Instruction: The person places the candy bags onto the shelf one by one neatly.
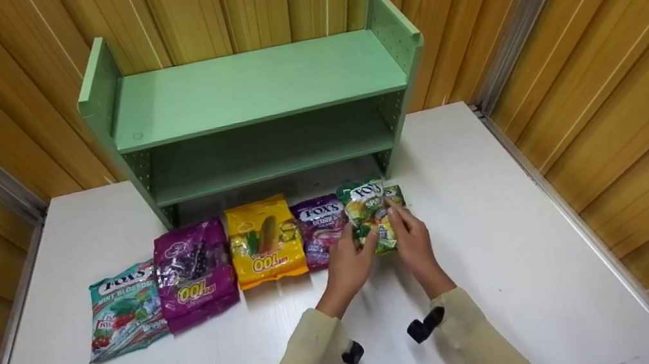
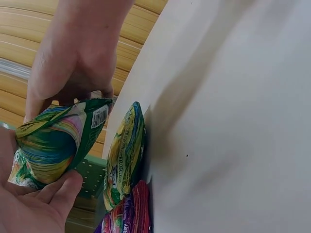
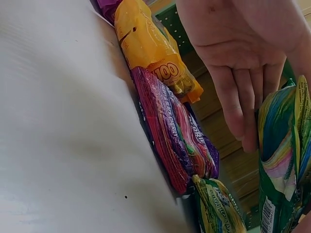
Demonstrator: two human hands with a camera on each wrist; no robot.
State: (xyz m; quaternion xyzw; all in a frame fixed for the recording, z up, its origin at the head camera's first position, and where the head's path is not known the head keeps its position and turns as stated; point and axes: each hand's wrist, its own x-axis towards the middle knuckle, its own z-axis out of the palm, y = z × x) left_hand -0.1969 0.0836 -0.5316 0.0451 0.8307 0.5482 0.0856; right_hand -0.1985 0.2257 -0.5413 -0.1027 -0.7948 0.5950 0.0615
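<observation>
In the head view, a green Fox's candy bag [image 1: 367, 201] is raised between both hands. My left hand [image 1: 351, 266] holds its lower left side, thumb toward the front; in the right wrist view that hand's fingers [image 3: 231, 92] reach fairly straight along the bag. At the opposite side, my right hand [image 1: 415, 242] grips the edge, and some of its fingers are hidden by the bag in the left wrist view. Another green candy bag [image 2: 124, 155] leans upright just behind the held one. Beside it stands a purple Fox's Berries bag [image 1: 322, 228].
Left of these are a yellow candy bag [image 1: 264, 243], a larger purple candy bag [image 1: 197, 280] and a teal Mint Blossom bag [image 1: 127, 311], in a row. A green two-tier shelf [image 1: 256, 82] stands behind, on the white table [image 1: 537, 252]. Wood-patterned walls enclose the table.
</observation>
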